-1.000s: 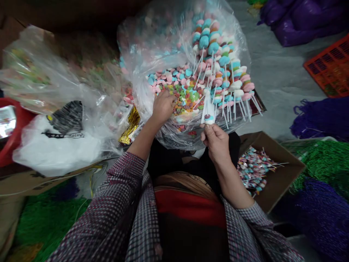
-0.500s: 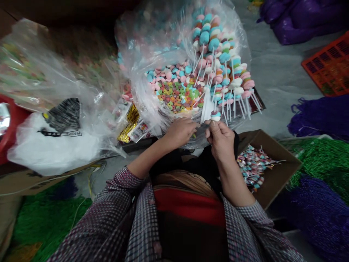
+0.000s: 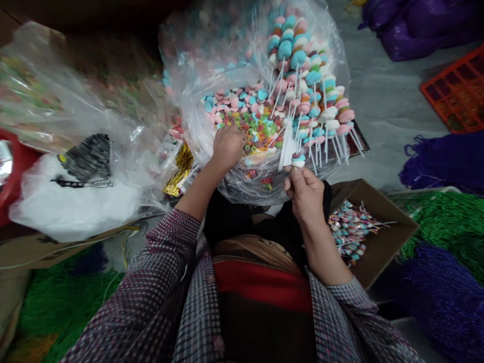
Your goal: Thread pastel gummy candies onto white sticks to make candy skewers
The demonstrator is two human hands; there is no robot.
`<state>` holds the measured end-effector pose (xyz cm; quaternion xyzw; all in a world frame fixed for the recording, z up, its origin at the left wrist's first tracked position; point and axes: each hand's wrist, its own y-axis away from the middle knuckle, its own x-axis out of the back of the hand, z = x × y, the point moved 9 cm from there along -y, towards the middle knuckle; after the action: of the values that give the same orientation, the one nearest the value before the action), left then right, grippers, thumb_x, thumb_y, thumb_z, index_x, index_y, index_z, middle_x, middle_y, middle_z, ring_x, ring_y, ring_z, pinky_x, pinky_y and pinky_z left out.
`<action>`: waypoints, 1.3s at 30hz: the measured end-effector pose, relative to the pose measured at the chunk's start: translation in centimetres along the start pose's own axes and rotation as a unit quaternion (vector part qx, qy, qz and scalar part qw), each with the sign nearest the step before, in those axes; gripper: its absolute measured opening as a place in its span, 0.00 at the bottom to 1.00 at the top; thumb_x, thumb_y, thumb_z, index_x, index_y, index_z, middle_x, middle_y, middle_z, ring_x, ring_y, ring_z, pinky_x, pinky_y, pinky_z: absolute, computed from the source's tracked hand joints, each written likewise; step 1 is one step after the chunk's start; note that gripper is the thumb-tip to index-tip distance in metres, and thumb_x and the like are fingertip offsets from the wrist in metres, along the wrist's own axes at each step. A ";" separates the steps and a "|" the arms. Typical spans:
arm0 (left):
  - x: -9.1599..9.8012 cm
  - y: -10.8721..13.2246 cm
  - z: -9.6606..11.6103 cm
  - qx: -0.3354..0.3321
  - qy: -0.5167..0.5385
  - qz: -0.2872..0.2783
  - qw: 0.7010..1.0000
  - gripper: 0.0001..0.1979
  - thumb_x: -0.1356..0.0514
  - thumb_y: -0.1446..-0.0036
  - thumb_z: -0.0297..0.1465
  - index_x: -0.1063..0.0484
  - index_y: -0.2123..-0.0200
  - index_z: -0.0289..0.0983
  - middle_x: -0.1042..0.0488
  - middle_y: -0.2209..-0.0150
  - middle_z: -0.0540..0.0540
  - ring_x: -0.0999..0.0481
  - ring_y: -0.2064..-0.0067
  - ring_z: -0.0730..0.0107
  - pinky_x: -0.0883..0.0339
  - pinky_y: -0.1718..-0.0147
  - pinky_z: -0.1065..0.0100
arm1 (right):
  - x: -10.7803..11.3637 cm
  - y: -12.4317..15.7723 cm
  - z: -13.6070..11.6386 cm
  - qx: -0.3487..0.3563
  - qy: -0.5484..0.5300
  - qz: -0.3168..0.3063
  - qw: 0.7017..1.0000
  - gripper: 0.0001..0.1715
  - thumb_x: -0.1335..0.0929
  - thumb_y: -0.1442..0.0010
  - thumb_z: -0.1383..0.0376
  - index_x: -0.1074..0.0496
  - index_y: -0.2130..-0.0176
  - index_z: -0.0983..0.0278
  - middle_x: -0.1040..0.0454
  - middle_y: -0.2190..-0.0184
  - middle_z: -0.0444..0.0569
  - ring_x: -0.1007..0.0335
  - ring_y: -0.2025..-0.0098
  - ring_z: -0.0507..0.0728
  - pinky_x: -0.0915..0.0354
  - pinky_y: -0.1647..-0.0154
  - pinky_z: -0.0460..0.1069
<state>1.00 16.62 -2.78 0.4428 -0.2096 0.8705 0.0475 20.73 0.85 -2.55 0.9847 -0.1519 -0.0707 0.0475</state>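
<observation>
My right hand [image 3: 308, 194] pinches a short candy skewer [image 3: 298, 160] between thumb and fingers. Pink, blue and white pieces show stacked on it just above the thumb. My left hand [image 3: 228, 147] is at the near left edge of a heap of small coloured ring candies [image 3: 260, 132], fingers curled downward. Its fingertips are hidden, so whatever they hold does not show. Pink, blue and white marshmallow pieces [image 3: 234, 102] lie behind the rings in a clear plastic bag [image 3: 196, 101]. Finished marshmallow skewers [image 3: 313, 78] on white sticks are piled to the right.
A cardboard box [image 3: 393, 237] of wrapped candy sticks stands by my right forearm. Gold foil [image 3: 182, 169] and a white bag [image 3: 83, 201] lie to the left. An orange crate [image 3: 454, 93], purple bundles [image 3: 438, 161] and green strands [image 3: 446, 222] are at the right.
My left hand has moved away from my right hand, up and to the left, onto the ring candies. The right hand stays nearly still with the skewer.
</observation>
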 end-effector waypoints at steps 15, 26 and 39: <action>1.1 3.5 3.1 0.172 0.491 -0.039 0.853 0.09 0.33 0.41 0.36 0.25 0.63 0.37 0.22 0.68 0.51 0.22 0.67 0.75 0.28 0.62 0.70 | -4.9 0.7 0.0 -0.018 0.137 -0.152 0.979 0.33 0.34 0.39 0.36 0.23 0.64 0.62 0.34 0.87 0.37 0.48 0.87 0.47 0.49 0.83 0.44; 4.0 4.6 7.6 -0.022 0.208 0.020 0.978 0.08 0.40 0.37 0.30 0.22 0.57 0.40 0.17 0.58 0.47 0.20 0.57 0.69 0.29 0.54 0.66 | -4.4 1.2 0.7 -0.071 0.112 -0.147 0.980 0.32 0.33 0.40 0.38 0.23 0.63 0.64 0.37 0.88 0.35 0.51 0.89 0.46 0.53 0.86 0.44; 4.9 -0.3 1.4 0.057 0.116 0.045 0.991 0.11 0.42 0.36 0.32 0.20 0.57 0.41 0.19 0.53 0.41 0.26 0.42 0.52 0.38 0.40 0.55 | -2.9 -0.2 0.8 -0.028 0.022 -0.087 0.996 0.27 0.28 0.43 0.41 0.24 0.67 0.63 0.31 0.82 0.38 0.46 0.84 0.45 0.50 0.83 0.44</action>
<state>-0.76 15.82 1.91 0.3307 -0.1723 0.9278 0.0070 17.90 1.82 -3.01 0.9938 -0.0622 -0.0572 0.0718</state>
